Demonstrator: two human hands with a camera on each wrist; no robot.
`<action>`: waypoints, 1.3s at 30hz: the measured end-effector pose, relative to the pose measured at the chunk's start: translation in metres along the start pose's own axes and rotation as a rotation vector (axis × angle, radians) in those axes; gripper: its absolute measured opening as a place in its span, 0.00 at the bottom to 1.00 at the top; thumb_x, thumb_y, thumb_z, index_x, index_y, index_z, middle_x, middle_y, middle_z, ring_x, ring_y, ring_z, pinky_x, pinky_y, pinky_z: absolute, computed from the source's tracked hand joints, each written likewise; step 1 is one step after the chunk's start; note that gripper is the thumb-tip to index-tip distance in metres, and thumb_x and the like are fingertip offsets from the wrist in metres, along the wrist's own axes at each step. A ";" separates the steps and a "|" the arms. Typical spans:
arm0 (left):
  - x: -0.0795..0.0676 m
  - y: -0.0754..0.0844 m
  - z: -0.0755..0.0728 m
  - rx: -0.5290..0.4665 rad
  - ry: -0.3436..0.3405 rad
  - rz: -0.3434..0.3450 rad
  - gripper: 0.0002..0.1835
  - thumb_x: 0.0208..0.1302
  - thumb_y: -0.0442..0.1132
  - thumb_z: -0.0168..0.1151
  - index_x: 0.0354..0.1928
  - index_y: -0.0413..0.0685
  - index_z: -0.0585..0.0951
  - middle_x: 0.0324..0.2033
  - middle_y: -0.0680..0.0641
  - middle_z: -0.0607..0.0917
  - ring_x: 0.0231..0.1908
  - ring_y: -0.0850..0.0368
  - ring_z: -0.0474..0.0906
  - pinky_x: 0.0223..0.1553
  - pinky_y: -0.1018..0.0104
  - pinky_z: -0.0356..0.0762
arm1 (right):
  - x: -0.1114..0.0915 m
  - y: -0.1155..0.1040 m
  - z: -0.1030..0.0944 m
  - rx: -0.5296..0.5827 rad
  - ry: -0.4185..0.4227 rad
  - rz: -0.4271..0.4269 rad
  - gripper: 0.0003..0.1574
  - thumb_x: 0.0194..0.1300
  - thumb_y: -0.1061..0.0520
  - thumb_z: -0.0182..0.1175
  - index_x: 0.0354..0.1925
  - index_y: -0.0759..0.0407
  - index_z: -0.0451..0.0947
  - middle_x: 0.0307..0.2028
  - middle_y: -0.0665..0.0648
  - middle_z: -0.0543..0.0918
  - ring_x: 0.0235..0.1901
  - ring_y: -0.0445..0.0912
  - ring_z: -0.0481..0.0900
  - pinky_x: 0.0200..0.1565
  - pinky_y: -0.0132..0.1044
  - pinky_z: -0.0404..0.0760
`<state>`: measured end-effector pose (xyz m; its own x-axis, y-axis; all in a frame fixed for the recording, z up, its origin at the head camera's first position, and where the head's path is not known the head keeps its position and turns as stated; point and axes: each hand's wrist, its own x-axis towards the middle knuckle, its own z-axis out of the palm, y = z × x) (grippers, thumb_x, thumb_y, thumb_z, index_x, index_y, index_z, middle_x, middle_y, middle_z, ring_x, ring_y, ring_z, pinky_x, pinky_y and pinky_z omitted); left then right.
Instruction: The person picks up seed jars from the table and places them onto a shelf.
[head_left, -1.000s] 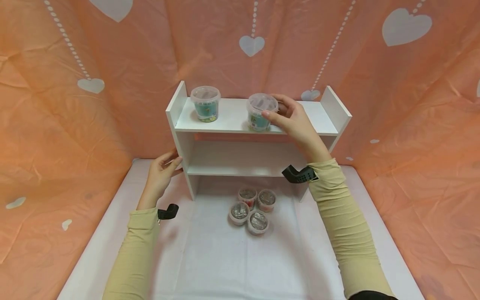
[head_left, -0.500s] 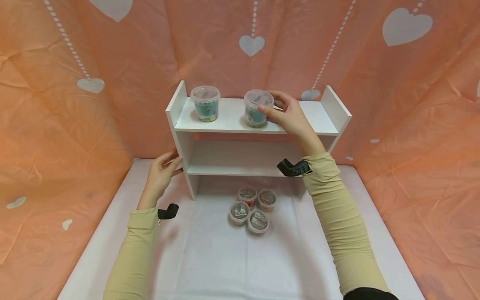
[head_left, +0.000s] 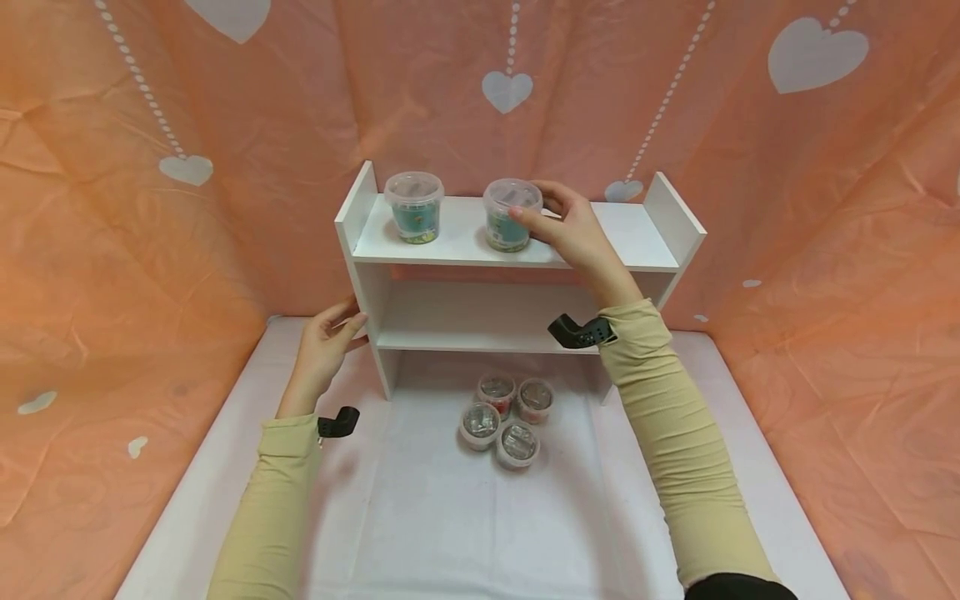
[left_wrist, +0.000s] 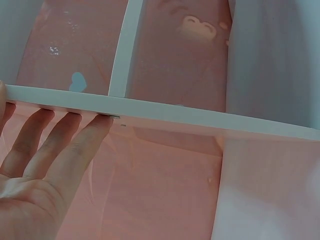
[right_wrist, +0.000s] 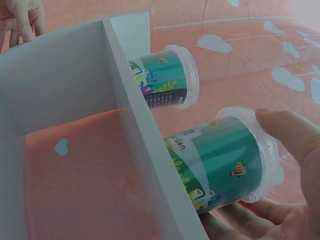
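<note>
My right hand point(head_left: 577, 237) grips a clear plastic tub point(right_wrist: 220, 162) with a teal, bee-printed label. The thumb lies at the lid's rim, and the fingers reach round the far side. This tub is upright on the top board of a white two-tier shelf point(head_left: 495, 342). To its left on the same board is a matching lidded tub point(head_left: 416, 218), with a gap between them. At the shelf's left side panel, my left hand point(head_left: 321, 350) rests its straight fingertips point(left_wrist: 102, 122) against the outer face. Its thumb is by the panel's edge.
Several small lidded tubs point(head_left: 518, 443) with pinkish contents stand clustered on the white tablecloth point(head_left: 450, 533), in front of the shelf's lower opening. Raised side panels point(head_left: 672, 217) bound the top board. An orange-pink curtain point(head_left: 420, 92) with white hearts hangs behind and at both sides.
My right hand has shifted the gripped tub left and slightly back along the top board, toward the other tub. My left hand has stayed at the side panel.
</note>
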<state>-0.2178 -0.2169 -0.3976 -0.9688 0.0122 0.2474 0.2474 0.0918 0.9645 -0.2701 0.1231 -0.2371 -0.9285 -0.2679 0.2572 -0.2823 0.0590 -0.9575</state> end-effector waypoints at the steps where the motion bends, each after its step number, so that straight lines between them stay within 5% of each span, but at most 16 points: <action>1: 0.000 0.000 0.000 0.000 -0.001 0.000 0.27 0.70 0.39 0.57 0.67 0.37 0.66 0.61 0.33 0.70 0.58 0.41 0.70 0.51 0.50 0.76 | 0.000 0.000 0.000 -0.004 0.002 0.001 0.33 0.62 0.57 0.65 0.63 0.61 0.67 0.57 0.60 0.74 0.55 0.50 0.75 0.56 0.40 0.77; 23: 0.001 0.000 0.000 -0.002 -0.005 0.016 0.27 0.70 0.38 0.56 0.67 0.37 0.67 0.61 0.33 0.70 0.58 0.41 0.71 0.50 0.51 0.76 | 0.006 0.000 0.003 -0.067 0.022 0.021 0.36 0.66 0.52 0.62 0.67 0.60 0.63 0.61 0.59 0.72 0.59 0.47 0.71 0.59 0.35 0.73; 34: -0.001 -0.001 0.000 0.001 -0.004 0.005 0.27 0.70 0.39 0.56 0.68 0.38 0.66 0.61 0.33 0.70 0.57 0.44 0.72 0.51 0.49 0.76 | -0.004 0.004 -0.008 0.184 0.029 -0.049 0.31 0.70 0.63 0.54 0.67 0.70 0.60 0.61 0.66 0.67 0.57 0.55 0.70 0.61 0.48 0.71; 39: -0.001 -0.001 0.000 0.007 0.000 0.015 0.27 0.70 0.40 0.57 0.68 0.38 0.66 0.61 0.34 0.71 0.58 0.41 0.71 0.51 0.50 0.77 | -0.013 0.002 -0.016 0.217 0.069 -0.057 0.31 0.69 0.63 0.55 0.66 0.68 0.61 0.60 0.67 0.69 0.57 0.57 0.71 0.62 0.49 0.69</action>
<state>-0.2172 -0.2165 -0.3988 -0.9650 0.0136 0.2618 0.2618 0.0984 0.9601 -0.2626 0.1417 -0.2405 -0.9289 -0.1984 0.3126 -0.2828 -0.1646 -0.9449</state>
